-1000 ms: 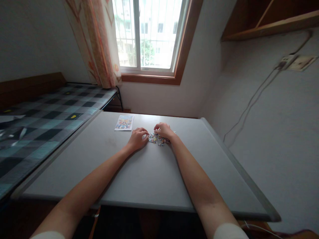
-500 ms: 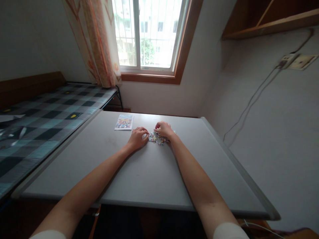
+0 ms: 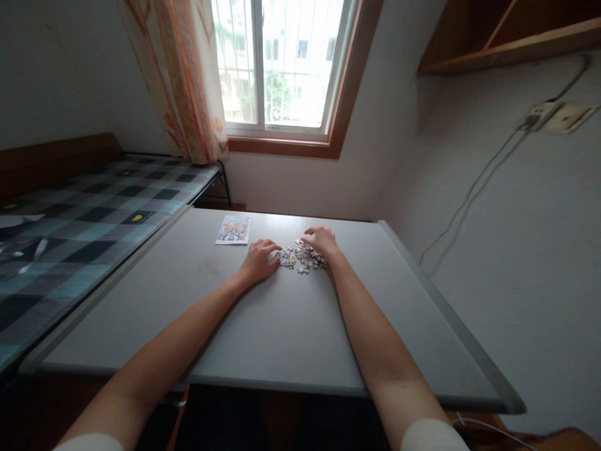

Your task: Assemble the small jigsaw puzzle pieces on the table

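Observation:
A small heap of colourful puzzle pieces (image 3: 300, 257) lies on the grey table (image 3: 263, 326), far from me. My left hand (image 3: 258, 259) rests on the table at the heap's left edge, fingers curled, fingertips touching the nearest pieces. My right hand (image 3: 322, 241) sits at the heap's far right side, fingers bent down onto the pieces; what it pinches, if anything, is too small to see. A printed picture card (image 3: 233, 230) lies flat just left of my left hand.
A bed with a checked cover (image 3: 79, 219) runs along the table's left side. A window (image 3: 277, 62) with a curtain (image 3: 183, 81) is behind the table. The wall on the right carries a cable and a socket (image 3: 547, 116); a wooden shelf (image 3: 511, 37) hangs above.
My right hand has shifted to the right and slightly farther away, uncovering more of the puzzle pieces. My left hand has stayed at the heap's left edge.

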The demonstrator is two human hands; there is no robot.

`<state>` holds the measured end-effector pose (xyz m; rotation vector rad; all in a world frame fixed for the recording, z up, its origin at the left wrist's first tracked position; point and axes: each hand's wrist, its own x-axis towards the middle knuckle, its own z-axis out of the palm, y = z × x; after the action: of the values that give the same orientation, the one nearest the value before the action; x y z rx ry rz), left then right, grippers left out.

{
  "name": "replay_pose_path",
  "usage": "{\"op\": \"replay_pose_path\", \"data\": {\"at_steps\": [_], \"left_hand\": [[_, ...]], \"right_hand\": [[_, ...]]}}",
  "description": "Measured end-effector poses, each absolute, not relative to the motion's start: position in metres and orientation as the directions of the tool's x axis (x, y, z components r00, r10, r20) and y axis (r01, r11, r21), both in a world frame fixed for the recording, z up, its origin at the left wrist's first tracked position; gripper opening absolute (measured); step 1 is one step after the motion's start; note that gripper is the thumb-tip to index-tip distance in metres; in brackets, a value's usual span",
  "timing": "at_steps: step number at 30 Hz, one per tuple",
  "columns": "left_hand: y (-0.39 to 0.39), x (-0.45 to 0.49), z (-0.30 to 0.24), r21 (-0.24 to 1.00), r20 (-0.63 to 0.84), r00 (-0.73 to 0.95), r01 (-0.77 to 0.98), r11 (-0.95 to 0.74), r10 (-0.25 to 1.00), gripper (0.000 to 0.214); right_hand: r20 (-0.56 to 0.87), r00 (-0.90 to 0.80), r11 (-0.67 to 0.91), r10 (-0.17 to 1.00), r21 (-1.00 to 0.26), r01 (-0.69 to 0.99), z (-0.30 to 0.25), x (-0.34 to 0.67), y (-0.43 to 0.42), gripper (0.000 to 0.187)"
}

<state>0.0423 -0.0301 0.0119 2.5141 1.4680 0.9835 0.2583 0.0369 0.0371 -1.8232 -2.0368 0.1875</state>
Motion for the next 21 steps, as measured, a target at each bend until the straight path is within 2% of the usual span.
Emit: {"op": "replay_pose_path", "data": {"at_steps": [6,13,18,21], "left_hand": [[-0.032,0.044,0.015,0.354,0.483,0.339,0.768,-0.534,0.807,0.021],[-0.031,0.045,0.015,0.355,0.482,0.327,0.775,-0.523,0.813,0.025],[-0.032,0.044,0.014,0.359,0.475,0.330,0.773,-0.522,0.816,0.024],[-0.032,0.044,0.014,0.358,0.477,0.333,0.772,-0.526,0.813,0.024]], "right_hand": [[0.158,-0.141,0.181,0.977,-0.281,0.943,0.037,0.247,0.029,0.023],[0.186,-0.145,0.192,0.972,-0.265,0.945,0.035,0.246,0.030,0.020],[0.256,-0.096,0.174,0.962,-0.306,0.936,0.034,0.252,0.034,0.023],[0.275,-0.067,0.181,0.959,-0.416,0.891,0.035,0.255,0.037,0.023]]}}
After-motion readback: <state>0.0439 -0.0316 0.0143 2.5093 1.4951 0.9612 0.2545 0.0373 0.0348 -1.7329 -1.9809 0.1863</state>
